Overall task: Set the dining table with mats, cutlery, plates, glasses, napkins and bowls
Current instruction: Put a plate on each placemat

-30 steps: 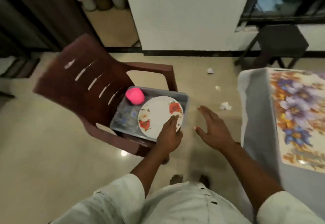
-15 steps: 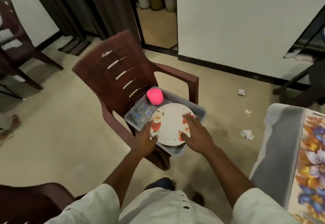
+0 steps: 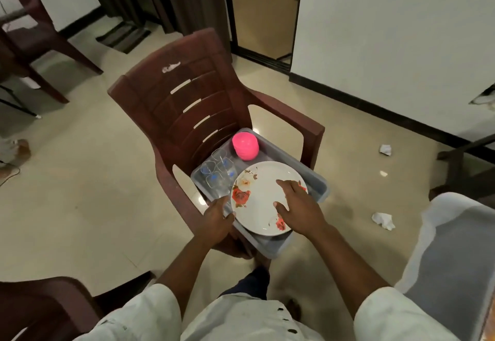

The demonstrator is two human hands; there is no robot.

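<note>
We risk tipping the grey tub [image 3: 320, 184], which overhangs the near edge of the brown chair [image 3: 187, 94] seat; a lopsided lift of the plate [image 3: 261, 198] could rock it and knock the glasses [image 3: 218, 177] just left of it. Our left hand [image 3: 215, 224] curls on the plate's near-left rim, seemingly gripping it. Our right hand [image 3: 301, 208] rests on top, fingers spread and straight. The plate is white with red and cream flowers, lying in the tub near the pink bowls [image 3: 245, 145].
</note>
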